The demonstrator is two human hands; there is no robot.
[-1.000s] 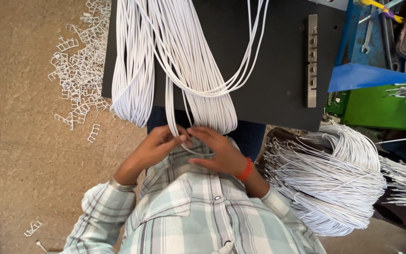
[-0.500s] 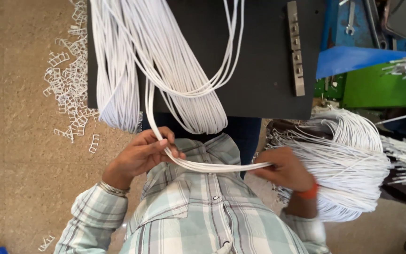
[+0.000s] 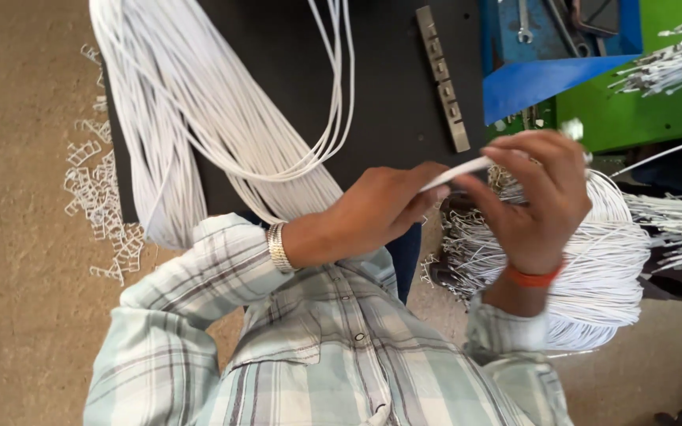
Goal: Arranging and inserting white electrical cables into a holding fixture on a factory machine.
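Sandy brown floor (image 3: 17, 260) fills the left side, with small white clips (image 3: 100, 201) scattered beside a black table (image 3: 392, 95). Over the table's near edge hangs a thick bundle (image 3: 199, 134) of white cords, its upper end cut off by the top of the frame; a few strands loop loosely to the right of the main mass. A metal bar (image 3: 442, 77) with square notches lies on the table near its right edge.

Both hands are raised in front of the chest, over a plaid shirt (image 3: 317, 355). The left hand (image 3: 372, 213), with a metal bracelet (image 3: 278, 246) at the wrist, pinches one white cord (image 3: 459, 168) between thumb and fingertips. The right hand (image 3: 526, 201), with an orange band (image 3: 532, 277) at the wrist, curls its fingers around the same cord further along; the palm faces away, so how tightly it grips cannot be told. The cord's far end shows as a blurred white tip just above the right fingers.

Behind the right hand lies a second heap (image 3: 593, 260) of white cords, partly hidden by the hand and wrist. At the top right sit a blue tray (image 3: 546, 79) with tools, only partly in view, and a green surface (image 3: 641, 102) bearing more cord ends cut off by the frame.
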